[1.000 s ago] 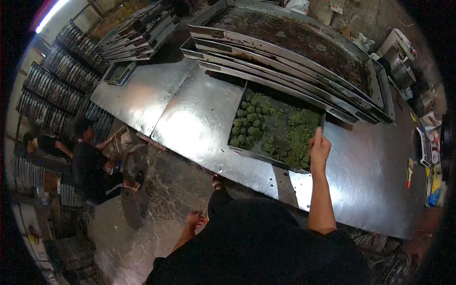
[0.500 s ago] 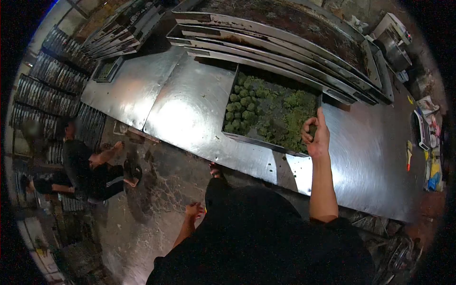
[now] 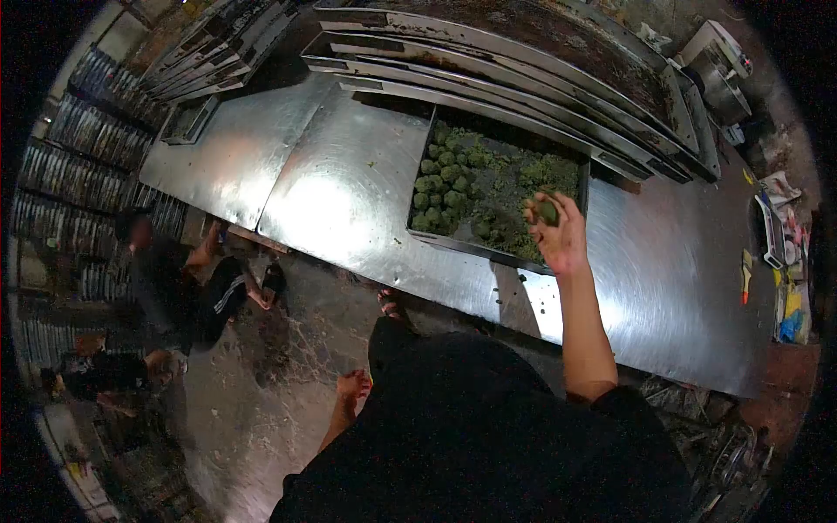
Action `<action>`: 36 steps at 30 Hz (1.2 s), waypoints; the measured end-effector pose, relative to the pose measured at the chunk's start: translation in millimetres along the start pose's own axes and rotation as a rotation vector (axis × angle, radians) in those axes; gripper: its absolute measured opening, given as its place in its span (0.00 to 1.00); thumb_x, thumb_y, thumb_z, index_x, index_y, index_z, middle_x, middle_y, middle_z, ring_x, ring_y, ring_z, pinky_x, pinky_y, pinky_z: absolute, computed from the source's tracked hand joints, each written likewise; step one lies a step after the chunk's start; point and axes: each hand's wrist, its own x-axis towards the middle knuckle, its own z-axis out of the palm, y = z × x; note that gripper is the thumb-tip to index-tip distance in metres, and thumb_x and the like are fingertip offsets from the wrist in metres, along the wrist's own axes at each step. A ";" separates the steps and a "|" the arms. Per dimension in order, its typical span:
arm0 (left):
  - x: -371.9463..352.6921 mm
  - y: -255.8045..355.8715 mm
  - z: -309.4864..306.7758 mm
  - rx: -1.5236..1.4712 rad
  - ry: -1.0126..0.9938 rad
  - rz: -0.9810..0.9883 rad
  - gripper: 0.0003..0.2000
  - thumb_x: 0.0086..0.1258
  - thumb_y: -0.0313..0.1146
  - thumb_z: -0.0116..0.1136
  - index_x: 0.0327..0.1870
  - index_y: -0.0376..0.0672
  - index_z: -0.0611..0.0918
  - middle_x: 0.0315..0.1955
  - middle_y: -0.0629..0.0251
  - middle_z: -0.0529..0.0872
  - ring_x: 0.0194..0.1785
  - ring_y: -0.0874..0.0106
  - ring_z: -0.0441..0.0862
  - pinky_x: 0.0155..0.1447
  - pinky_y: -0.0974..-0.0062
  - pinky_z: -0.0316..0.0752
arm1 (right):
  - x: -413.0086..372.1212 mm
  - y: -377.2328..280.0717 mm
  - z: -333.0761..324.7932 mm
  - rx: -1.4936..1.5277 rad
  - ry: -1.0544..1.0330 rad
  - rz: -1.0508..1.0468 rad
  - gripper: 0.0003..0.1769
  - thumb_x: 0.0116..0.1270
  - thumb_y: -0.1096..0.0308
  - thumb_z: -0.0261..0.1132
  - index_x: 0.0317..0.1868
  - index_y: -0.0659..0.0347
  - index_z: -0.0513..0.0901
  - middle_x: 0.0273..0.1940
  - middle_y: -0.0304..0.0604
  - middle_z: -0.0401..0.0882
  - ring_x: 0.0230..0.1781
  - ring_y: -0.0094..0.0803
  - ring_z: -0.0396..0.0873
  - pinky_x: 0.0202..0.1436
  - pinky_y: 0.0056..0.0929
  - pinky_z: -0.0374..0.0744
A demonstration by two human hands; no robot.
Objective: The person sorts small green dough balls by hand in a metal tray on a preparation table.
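Over the right part of a metal tray [image 3: 475, 250], my right hand [image 3: 562, 240] has its fingers curled round a dark green ball [image 3: 547, 213]. Loose green crumbly mass [image 3: 545, 170] lies in the tray beneath and behind the hand. Several rough green balls [image 3: 440, 187] are grouped along the tray's left side. Down by my side, away from the table, my left hand [image 3: 353, 384] hangs with its fingers loosely curled in, and nothing shows in it.
Large stacked trays [image 3: 488, 70] stand behind on the shiny metal table [image 3: 340, 183]. A small tray [image 3: 189, 120] sits at the far left. A brush [image 3: 746, 277] lies at the right. Another person [image 3: 187, 288] sits low on the left, near racks of trays [image 3: 78, 174].
My right hand has moved left from the tray's right edge, and the ball in it shows more. The person on the left has shifted posture. My left hand stays at my side.
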 end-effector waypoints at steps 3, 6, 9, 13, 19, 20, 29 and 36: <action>22.3 -34.4 -6.5 -0.439 -0.051 -0.007 0.13 0.68 0.40 0.55 0.47 0.43 0.79 0.23 0.65 0.83 0.23 0.72 0.79 0.24 0.73 0.70 | 25.0 5.1 -24.5 -0.080 -0.253 0.086 0.20 0.68 0.51 0.57 0.23 0.53 0.69 0.21 0.38 0.70 0.13 0.21 0.63 0.12 0.19 0.56; 41.0 -55.3 -11.3 -0.068 -0.044 0.107 0.14 0.67 0.39 0.56 0.48 0.41 0.78 0.23 0.63 0.83 0.23 0.71 0.79 0.24 0.73 0.69 | 16.0 13.9 -5.2 -0.190 -0.220 -0.114 0.23 0.69 0.50 0.56 0.21 0.53 0.65 0.18 0.37 0.67 0.11 0.20 0.59 0.11 0.20 0.53; -20.6 1.1 -5.1 -0.141 0.082 -0.036 0.15 0.67 0.39 0.56 0.49 0.40 0.78 0.22 0.63 0.82 0.22 0.71 0.79 0.23 0.73 0.68 | 13.4 16.1 15.0 -0.256 -0.213 -0.174 0.20 0.69 0.50 0.56 0.26 0.56 0.71 0.22 0.39 0.70 0.15 0.21 0.64 0.15 0.21 0.59; -23.9 0.8 -10.5 -0.137 0.102 -0.130 0.15 0.68 0.39 0.55 0.50 0.42 0.77 0.22 0.64 0.82 0.23 0.70 0.79 0.25 0.72 0.68 | 21.4 8.0 22.0 -0.290 -0.141 -0.132 0.16 0.70 0.52 0.56 0.39 0.57 0.76 0.26 0.37 0.75 0.21 0.21 0.68 0.21 0.18 0.63; 2.6 -37.9 -17.2 -0.241 0.030 -0.088 0.14 0.68 0.42 0.53 0.50 0.46 0.77 0.25 0.65 0.82 0.27 0.70 0.78 0.28 0.70 0.69 | 43.8 22.6 23.7 -0.216 -0.062 -0.061 0.22 0.69 0.49 0.57 0.24 0.57 0.72 0.19 0.38 0.70 0.13 0.21 0.62 0.13 0.20 0.56; 17.6 -52.8 -20.3 -0.347 -0.012 -0.110 0.13 0.68 0.42 0.53 0.48 0.46 0.77 0.25 0.66 0.82 0.26 0.70 0.78 0.28 0.70 0.69 | 47.3 26.2 23.2 -0.325 -0.106 -0.127 0.26 0.68 0.47 0.57 0.18 0.56 0.68 0.16 0.38 0.67 0.10 0.21 0.60 0.11 0.21 0.53; 29.2 -64.6 -22.6 -0.408 -0.035 -0.171 0.14 0.67 0.42 0.53 0.49 0.47 0.76 0.29 0.64 0.82 0.32 0.68 0.79 0.34 0.69 0.69 | 89.7 31.8 63.3 -0.308 -0.109 -0.198 0.23 0.66 0.47 0.59 0.27 0.59 0.72 0.25 0.40 0.74 0.14 0.22 0.64 0.15 0.24 0.59; 24.3 -57.8 -22.1 -0.355 0.005 -0.206 0.15 0.67 0.42 0.53 0.51 0.48 0.76 0.33 0.62 0.84 0.37 0.66 0.80 0.40 0.68 0.70 | 139.1 37.5 74.9 -0.716 -0.108 -0.241 0.23 0.67 0.49 0.58 0.25 0.60 0.74 0.22 0.40 0.73 0.15 0.26 0.64 0.16 0.30 0.62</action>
